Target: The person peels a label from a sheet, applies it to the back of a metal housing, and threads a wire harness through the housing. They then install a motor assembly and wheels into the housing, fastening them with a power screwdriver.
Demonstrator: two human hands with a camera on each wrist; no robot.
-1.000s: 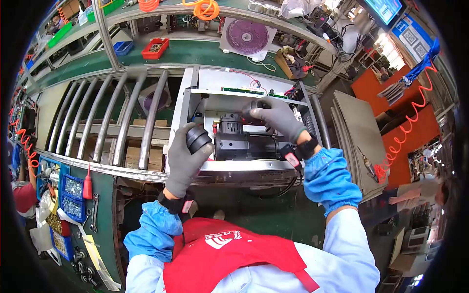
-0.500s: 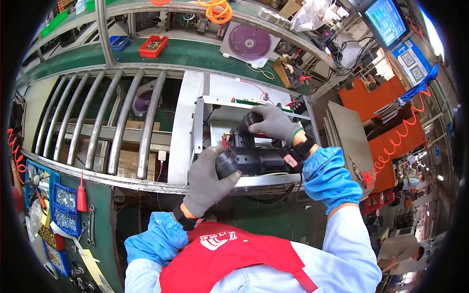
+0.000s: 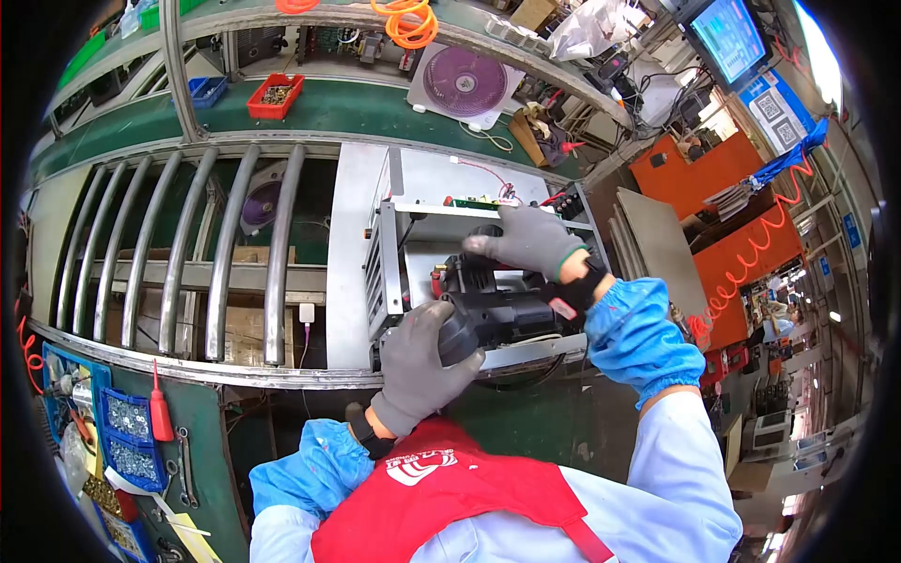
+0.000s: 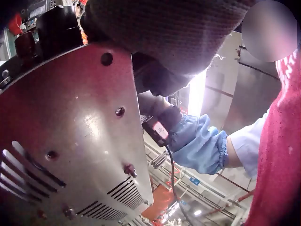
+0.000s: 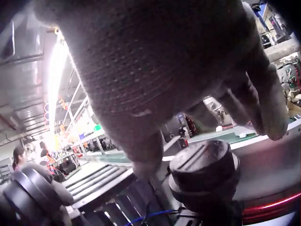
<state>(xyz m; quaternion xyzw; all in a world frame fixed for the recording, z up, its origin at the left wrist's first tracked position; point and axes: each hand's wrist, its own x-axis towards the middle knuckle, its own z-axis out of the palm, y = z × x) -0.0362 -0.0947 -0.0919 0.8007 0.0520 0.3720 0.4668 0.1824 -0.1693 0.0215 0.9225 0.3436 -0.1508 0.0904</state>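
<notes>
In the head view a black motor-like unit (image 3: 514, 317) lies in an open metal frame (image 3: 385, 267). My gloved left hand (image 3: 418, 361) grips a black round cap (image 3: 458, 340) at the unit's left front, thumb on the near side, fingers on the far side. Above a second black round cap (image 5: 203, 165), my gloved right hand (image 3: 530, 242) reaches over with thumb and fingers spread. In the right wrist view a gap shows between those fingers and the cap. The left wrist view shows the frame's slotted metal side panel (image 4: 89, 117) beside the left hand.
Metal rollers (image 3: 225, 253) run left of the frame. A red bin of small parts (image 3: 275, 96) and a purple fan (image 3: 465, 80) are at the back. On the left, blue bins (image 3: 129, 418), a red bottle (image 3: 160, 413) and wrenches (image 3: 184, 464) lie on a green surface.
My left hand has moved right and toward me with its cap, to the unit's left front. The right hand stays over the second cap, its fingers now more spread.
</notes>
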